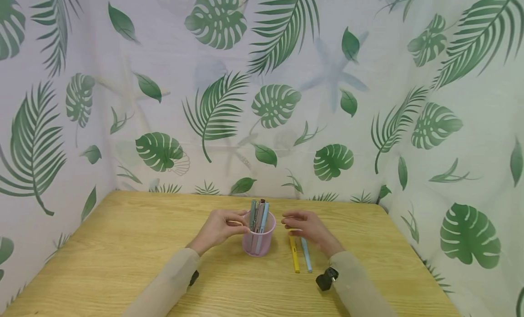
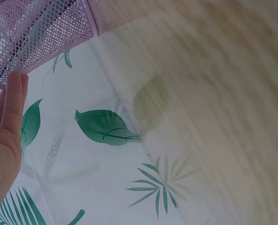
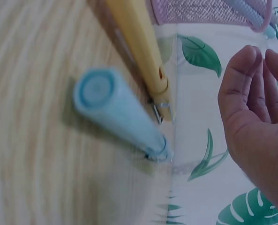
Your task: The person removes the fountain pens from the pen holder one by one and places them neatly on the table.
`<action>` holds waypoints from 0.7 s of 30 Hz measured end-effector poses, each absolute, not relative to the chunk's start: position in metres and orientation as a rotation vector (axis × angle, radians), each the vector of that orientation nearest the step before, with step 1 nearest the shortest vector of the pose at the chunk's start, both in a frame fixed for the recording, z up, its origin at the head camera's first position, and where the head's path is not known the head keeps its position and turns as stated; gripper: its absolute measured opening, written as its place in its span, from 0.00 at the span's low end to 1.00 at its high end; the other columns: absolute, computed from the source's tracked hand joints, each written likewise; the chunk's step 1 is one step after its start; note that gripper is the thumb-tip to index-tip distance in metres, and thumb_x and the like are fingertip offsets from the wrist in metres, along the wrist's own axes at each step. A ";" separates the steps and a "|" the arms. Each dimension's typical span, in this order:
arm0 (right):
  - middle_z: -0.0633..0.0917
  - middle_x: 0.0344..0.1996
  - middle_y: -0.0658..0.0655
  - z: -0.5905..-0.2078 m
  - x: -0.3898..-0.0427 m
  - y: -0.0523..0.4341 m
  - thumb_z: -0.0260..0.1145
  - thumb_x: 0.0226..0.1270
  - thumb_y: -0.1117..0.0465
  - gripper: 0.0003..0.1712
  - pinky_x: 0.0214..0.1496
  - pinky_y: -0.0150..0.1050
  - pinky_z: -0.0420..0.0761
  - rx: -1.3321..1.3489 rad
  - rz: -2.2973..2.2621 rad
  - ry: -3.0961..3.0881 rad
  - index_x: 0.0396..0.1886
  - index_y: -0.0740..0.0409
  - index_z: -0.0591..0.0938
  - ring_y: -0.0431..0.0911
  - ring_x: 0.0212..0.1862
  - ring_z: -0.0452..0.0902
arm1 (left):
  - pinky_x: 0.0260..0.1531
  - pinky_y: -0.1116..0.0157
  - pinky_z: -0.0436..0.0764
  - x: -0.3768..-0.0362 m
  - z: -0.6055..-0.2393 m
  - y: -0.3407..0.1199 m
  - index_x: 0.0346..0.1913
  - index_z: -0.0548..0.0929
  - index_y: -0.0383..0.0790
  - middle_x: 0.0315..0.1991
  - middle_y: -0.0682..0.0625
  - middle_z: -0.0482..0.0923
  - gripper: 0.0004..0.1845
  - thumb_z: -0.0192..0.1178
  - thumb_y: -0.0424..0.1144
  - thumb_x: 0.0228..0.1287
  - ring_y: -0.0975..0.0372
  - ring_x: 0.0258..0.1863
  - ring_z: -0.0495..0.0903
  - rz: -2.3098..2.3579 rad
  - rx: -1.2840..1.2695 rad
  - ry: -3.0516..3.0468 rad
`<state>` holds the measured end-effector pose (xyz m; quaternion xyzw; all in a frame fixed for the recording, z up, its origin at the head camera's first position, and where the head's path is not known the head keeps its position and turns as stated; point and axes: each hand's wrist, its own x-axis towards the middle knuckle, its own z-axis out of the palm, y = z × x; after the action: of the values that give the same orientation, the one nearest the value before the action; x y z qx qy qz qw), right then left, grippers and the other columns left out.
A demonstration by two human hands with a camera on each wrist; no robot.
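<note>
A pink mesh pen cup [image 1: 266, 243] stands upright on the table with several pens [image 1: 259, 217] in it, grey-green, brownish and light blue. My left hand [image 1: 219, 227] is at the cup's left side. In the left wrist view its straight fingertips [image 2: 14, 86] reach the mesh [image 2: 59, 33] near the rim. My right hand [image 1: 308, 227] hovers right of the cup, holding nothing, its fingers loosely bent. Below it a yellow pen [image 1: 294, 255] and a light blue pen [image 1: 306, 256] lie side by side on the table. The right hand partly hides their far ends in the head view.
The wooden table [image 1: 155, 221] carries the cup and loose pens. White cloth [image 1: 229, 171] printed with green leaves hangs behind the table and on both sides. A black strap device [image 1: 326, 279] sits on the right wrist.
</note>
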<state>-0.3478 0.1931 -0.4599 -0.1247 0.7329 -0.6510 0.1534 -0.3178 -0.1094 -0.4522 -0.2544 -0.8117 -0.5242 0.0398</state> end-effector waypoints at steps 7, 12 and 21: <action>0.85 0.45 0.53 -0.458 -0.346 0.175 0.65 0.69 0.62 0.22 0.46 0.35 0.84 -0.293 -1.948 2.118 0.58 0.70 0.77 0.40 0.44 0.80 | 0.43 0.70 0.85 -0.317 -0.453 -0.110 0.31 0.89 0.47 0.59 0.42 0.80 0.03 0.73 0.40 0.53 0.52 0.60 0.80 -1.629 -0.790 -2.478; 0.85 0.46 0.56 -0.452 -0.346 0.164 0.66 0.68 0.63 0.17 0.46 0.36 0.84 -0.235 -2.010 2.150 0.53 0.68 0.79 0.42 0.44 0.80 | 0.43 0.69 0.85 -0.317 -0.454 -0.110 0.31 0.89 0.45 0.59 0.40 0.80 0.04 0.73 0.40 0.53 0.51 0.60 0.79 -1.629 -0.802 -2.463; 0.81 0.55 0.67 -0.448 -0.349 0.153 0.66 0.68 0.63 0.21 0.52 0.38 0.84 -0.238 -2.042 2.153 0.57 0.71 0.77 0.41 0.46 0.80 | 0.43 0.69 0.85 -0.317 -0.452 -0.110 0.30 0.89 0.46 0.59 0.43 0.80 0.03 0.73 0.39 0.53 0.52 0.60 0.79 -1.663 -0.787 -2.457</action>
<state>-0.3490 0.1529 -0.4476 -0.0797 0.7207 -0.6837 0.0821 -0.3171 -0.1097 -0.4521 -0.2563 -0.7999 -0.5414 0.0358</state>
